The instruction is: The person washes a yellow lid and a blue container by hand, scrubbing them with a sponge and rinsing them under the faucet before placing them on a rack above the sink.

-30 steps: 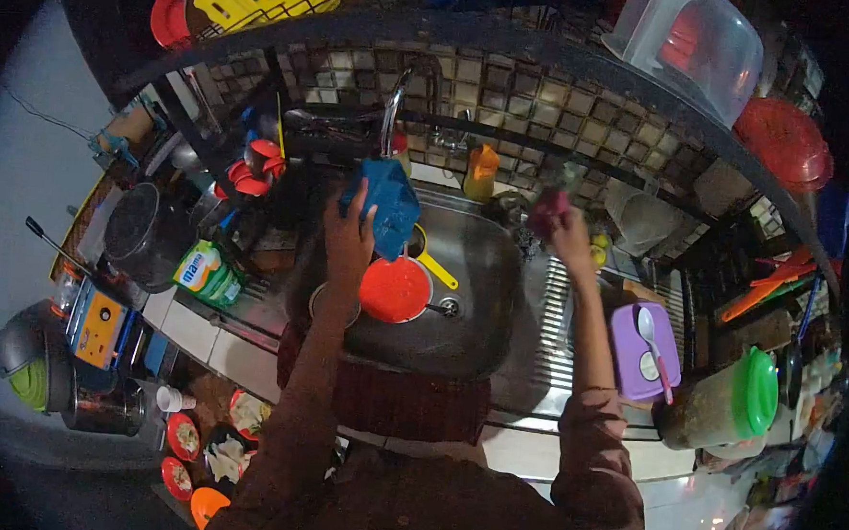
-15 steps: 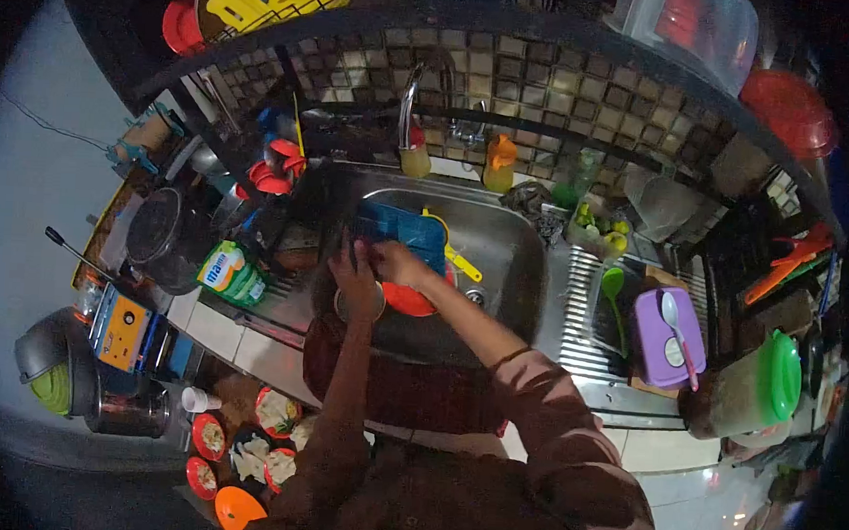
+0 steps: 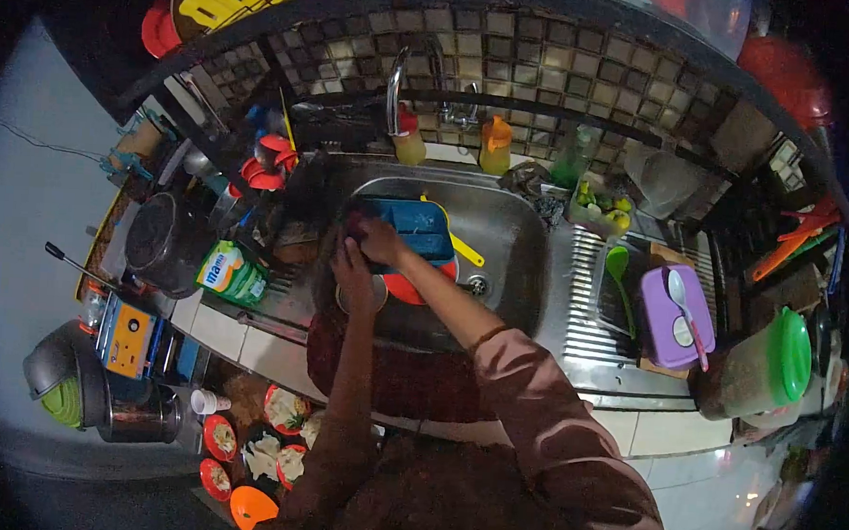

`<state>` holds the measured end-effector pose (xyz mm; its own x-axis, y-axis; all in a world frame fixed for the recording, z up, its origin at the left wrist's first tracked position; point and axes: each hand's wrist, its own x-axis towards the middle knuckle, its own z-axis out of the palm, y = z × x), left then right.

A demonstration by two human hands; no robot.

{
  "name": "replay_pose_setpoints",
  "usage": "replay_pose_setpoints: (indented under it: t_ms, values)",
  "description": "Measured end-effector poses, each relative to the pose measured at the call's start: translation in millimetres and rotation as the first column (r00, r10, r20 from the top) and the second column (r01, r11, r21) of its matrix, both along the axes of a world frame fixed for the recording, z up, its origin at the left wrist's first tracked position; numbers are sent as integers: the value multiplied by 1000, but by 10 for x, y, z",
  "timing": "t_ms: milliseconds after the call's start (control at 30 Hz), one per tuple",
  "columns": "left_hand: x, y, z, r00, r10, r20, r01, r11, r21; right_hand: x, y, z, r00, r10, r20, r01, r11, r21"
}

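Note:
Both of my hands are together over the left side of the steel sink (image 3: 517, 231). My right hand (image 3: 380, 240) is closed round a dark, reddish thing that I cannot make out. Just below it, my left hand (image 3: 351, 269) has its fingers bent up against the same dark area; what they hold is hidden in shadow. Beside the right hand lies a blue divided tray (image 3: 419, 228), resting over a red dish (image 3: 414, 288). A yellow handle (image 3: 465, 252) sticks out to the right of the tray. Under my left hand shows the rim of a round vessel (image 3: 381, 293).
The faucet (image 3: 395, 96) rises behind the sink, with an orange-topped bottle (image 3: 495, 146) nearby. On the right drainboard are a purple container (image 3: 676, 317) and a green spoon (image 3: 619, 266). A green detergent pouch (image 3: 233, 272) stands left. Red bowls of food (image 3: 220, 438) sit lower left.
My right hand has shifted up and left, now gripping the dark thing above my left hand. The blue tray shows more fully. The whole view has tilted slightly.

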<state>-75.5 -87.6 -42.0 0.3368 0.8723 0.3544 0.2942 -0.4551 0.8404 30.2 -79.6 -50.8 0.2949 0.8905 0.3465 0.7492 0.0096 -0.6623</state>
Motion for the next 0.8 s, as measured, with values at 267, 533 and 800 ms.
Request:
replay_pose_setpoints:
  t_ms: [267, 533, 800]
  values:
    - [-32, 249, -201, 990, 15, 138, -11, 1000, -28, 101, -195, 99, 880, 431, -201, -446, 895, -34]
    - [54, -227, 134, 999, 32, -35, -41, 944, -328, 203, 160, -204, 954, -188, 235, 205, 977, -52]
    - [61, 29, -90, 988, 17, 153, 0, 994, -108, 222, -513, 286, 967, 228, -112, -247, 948, -203]
